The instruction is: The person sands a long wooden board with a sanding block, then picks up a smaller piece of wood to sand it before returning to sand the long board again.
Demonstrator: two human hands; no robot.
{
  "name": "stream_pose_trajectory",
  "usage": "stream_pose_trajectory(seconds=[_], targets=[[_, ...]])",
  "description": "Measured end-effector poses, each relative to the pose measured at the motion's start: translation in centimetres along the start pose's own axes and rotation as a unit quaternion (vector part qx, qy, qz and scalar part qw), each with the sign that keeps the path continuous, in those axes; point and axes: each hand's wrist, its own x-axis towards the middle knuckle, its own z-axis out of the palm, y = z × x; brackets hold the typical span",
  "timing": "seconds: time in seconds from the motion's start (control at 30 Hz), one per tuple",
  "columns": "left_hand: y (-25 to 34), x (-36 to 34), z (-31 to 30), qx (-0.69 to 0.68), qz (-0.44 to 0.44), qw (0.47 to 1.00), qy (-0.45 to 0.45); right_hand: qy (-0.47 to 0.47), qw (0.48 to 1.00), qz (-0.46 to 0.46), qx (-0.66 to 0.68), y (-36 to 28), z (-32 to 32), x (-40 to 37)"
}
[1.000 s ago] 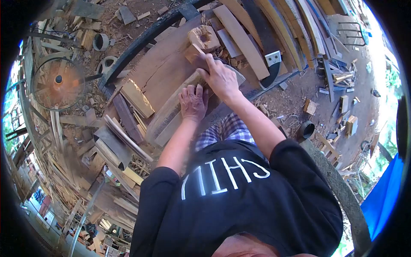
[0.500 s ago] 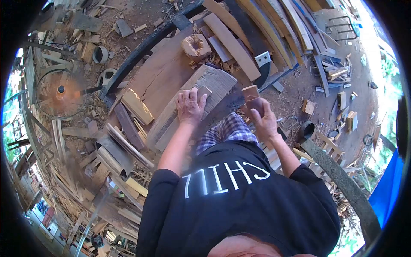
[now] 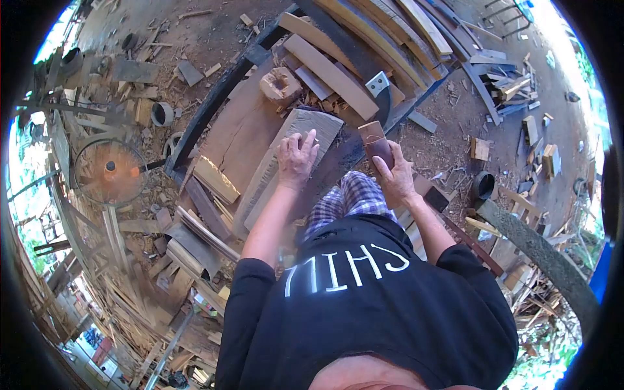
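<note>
My left hand is over a long, thick grey-brown board that lies slanting in front of my knees. Its fingers are curled, and what they hold, if anything, is hidden. My right hand grips a flat brown wooden block, held tilted above the ground beside my right knee. The block is dark near my fingers and lighter at the far end, with a jagged line between. Beyond the board sits a chunk of wood with a hollow in it.
A round fan stands to the left. Long planks are stacked at the upper right, near a white plate with holes. A rough beam slants at the right. Offcuts and chips litter the ground.
The view has shifted a little. My left fingers have curled up, and the small block seen under them earlier no longer shows. The right hand still holds its wooden block.
</note>
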Motion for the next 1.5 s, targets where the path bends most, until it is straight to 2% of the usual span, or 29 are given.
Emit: stream_pose_trajectory(seconds=[0.13,0.2,0.23,0.3,0.37,0.43,0.53,0.6,0.63,0.7,0.83,0.97,1.0,1.07,1.1,1.17,1.23,1.27,1.33,1.5], targets=[[0.1,-0.5,0.1,0.006,0.078,0.996,0.049,0.011,1.000,-0.007,0.007,0.8,0.4,0.4],[0.9,-0.7,-0.3,-0.063,0.023,0.996,0.061,0.020,1.000,0.005,0.004,0.7,0.6,0.6],[1.3,-0.8,-0.7,-0.064,0.022,0.996,0.060,0.023,1.000,0.013,0.001,0.3,0.8,0.8],[1.7,-1.0,-1.4,-0.060,-0.096,0.990,0.078,0.021,1.000,0.017,0.001,-1.3,1.6,1.2],[1.3,-1.5,-1.1,-0.047,-0.117,0.989,0.075,-0.004,1.000,-0.020,0.003,-3.9,2.4,1.6],[1.0,-1.7,-1.3,-0.072,-0.139,0.987,0.034,-0.026,0.999,-0.037,-0.021,-6.1,4.0,2.3],[0.0,-2.0,-0.3,-0.091,-0.112,0.989,0.043,-0.048,0.992,-0.098,-0.057,-7.5,6.9,3.8],[-0.1,-1.8,-0.1,-0.085,-0.116,0.988,0.052,-0.049,0.978,-0.127,-0.159,-8.0,9.1,5.9],[0.2,-2.0,-0.1,-0.081,-0.122,0.988,0.057,-0.053,0.977,-0.125,-0.162,-8.9,9.9,7.7],[0.5,-1.9,-0.2,-0.080,-0.135,0.986,0.050,-0.036,0.961,-0.204,-0.184,-10.3,11.2,10.5],[0.0,-1.8,-0.4,-0.094,-0.121,0.987,0.054,0.006,0.945,-0.267,-0.188,-10.2,10.8,9.5],[0.1,-1.5,-0.9,-0.110,-0.107,0.987,0.055,-0.112,0.971,-0.162,-0.133,-5.7,4.8,3.4],[0.0,-1.4,-1.0,-0.095,-0.101,0.989,0.054,-0.115,0.970,-0.165,-0.138,-5.2,3.1,2.5],[-0.2,-1.6,-1.0,-0.079,-0.096,0.991,0.050,-0.170,0.985,-0.024,-0.037,-4.7,1.1,1.4],[-0.3,-1.7,-1.0,-0.060,-0.085,0.994,0.043,-0.170,0.984,-0.025,-0.037,-4.2,1.2,1.4],[-0.5,-1.6,-0.9,-0.040,-0.071,0.996,0.036,-0.102,0.995,-0.002,0.008,-2.9,1.8,1.5],[-0.7,-1.5,-0.9,0.012,-0.031,0.999,0.024,-0.097,0.995,-0.002,0.018,-3.6,2.7,2.2],[-0.8,-1.4,-0.9,0.013,-0.028,0.999,0.024,-0.086,0.996,-0.011,0.021,-4.0,3.3,2.6],[-0.9,-1.0,-1.6,0.027,-0.039,0.998,-0.046,-0.075,0.996,-0.026,0.036,-5.0,4.6,3.5],[-1.0,-0.4,-1.8,0.103,-0.023,0.990,-0.094,-0.068,0.995,-0.046,0.048,-7.5,6.9,6.0]])
